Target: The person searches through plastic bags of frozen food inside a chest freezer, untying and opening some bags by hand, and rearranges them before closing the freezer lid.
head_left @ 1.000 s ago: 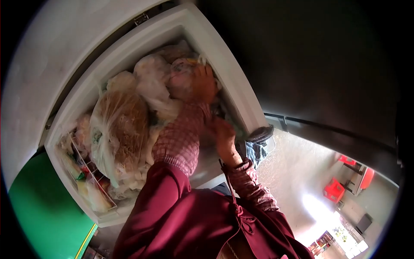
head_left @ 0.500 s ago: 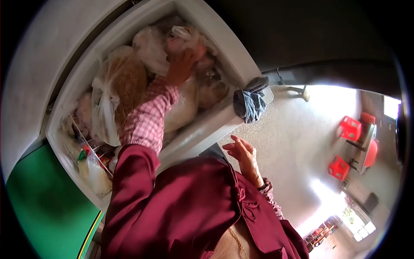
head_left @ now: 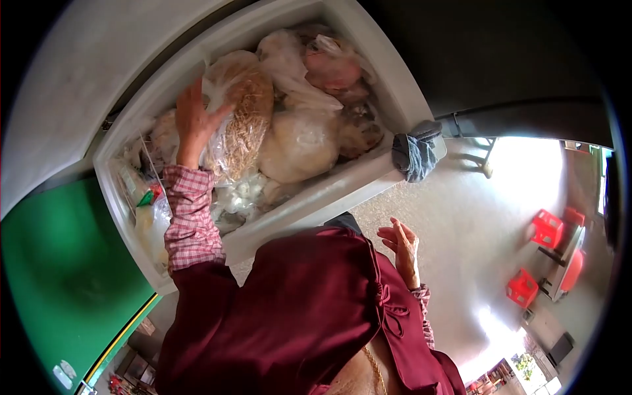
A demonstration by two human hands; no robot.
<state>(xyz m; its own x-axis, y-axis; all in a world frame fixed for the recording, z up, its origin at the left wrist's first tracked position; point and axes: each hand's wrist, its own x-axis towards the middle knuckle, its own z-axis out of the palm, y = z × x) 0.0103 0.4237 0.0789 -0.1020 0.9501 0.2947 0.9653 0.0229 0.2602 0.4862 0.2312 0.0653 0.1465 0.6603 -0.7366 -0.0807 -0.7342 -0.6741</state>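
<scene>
Inside the white chest freezer (head_left: 227, 253), my left hand (head_left: 194, 125) lies at the left edge of a clear bag of brown, shredded-looking food (head_left: 247, 112). Its thumb and fingers are spread, and the thumb touches the bag. To the right of that bag are a pale round bagged item (head_left: 299, 145), a white bag (head_left: 286, 62) and a pinkish bag (head_left: 334, 69). My right hand (head_left: 403, 247) hangs outside the freezer over the floor, fingers apart and holding nothing.
A grey-blue cloth (head_left: 416, 153) hangs on the freezer's right corner. A wire divider (head_left: 151, 158) stands near its left end. A green surface (head_left: 72, 243) is at the left. Red stools (head_left: 521, 288) stand on the floor (head_left: 454, 243) at the right.
My left hand has moved left from the pinkish bag to the brown food's bag. My right hand was inside the freezer a second ago and is now outside. The view has shifted.
</scene>
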